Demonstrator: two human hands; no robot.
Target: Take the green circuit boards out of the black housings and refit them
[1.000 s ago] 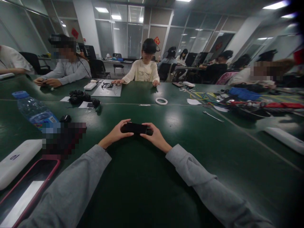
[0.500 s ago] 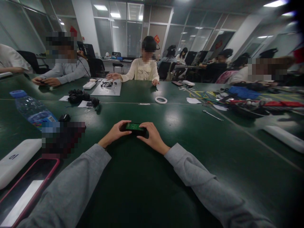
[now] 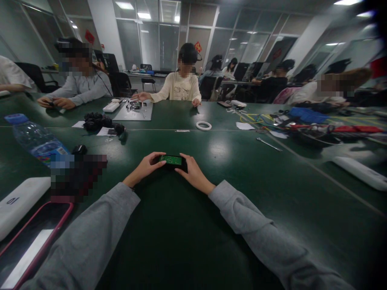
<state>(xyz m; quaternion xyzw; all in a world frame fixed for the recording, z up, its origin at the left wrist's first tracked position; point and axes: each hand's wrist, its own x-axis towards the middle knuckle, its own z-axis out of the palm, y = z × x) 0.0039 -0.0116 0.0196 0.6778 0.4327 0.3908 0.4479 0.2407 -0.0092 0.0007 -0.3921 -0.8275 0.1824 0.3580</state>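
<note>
Between my two hands is a small black case with a green circuit board (image 3: 173,160) showing on its upper face. My left hand (image 3: 148,166) grips its left end, the thumb lying over the near left part of the board. The right end sits between the thumb and fingers of my right hand (image 3: 193,171). Both hands are closed on the case just above or on the green table (image 3: 178,225); whether it touches the tabletop I cannot tell. The fingers behind the case are partly hidden.
On my left are a water bottle (image 3: 39,139), a white power bank (image 3: 22,201) and a red-edged phone (image 3: 36,241). Ahead lie a white ring (image 3: 203,126) and a wrench (image 3: 269,144). Cables (image 3: 290,129) clutter the right. A person (image 3: 178,82) sits opposite.
My left thumb has moved onto the board's face. My right hand has shifted outward to the case's right edge, uncovering more green. The whole view has shifted slightly.
</note>
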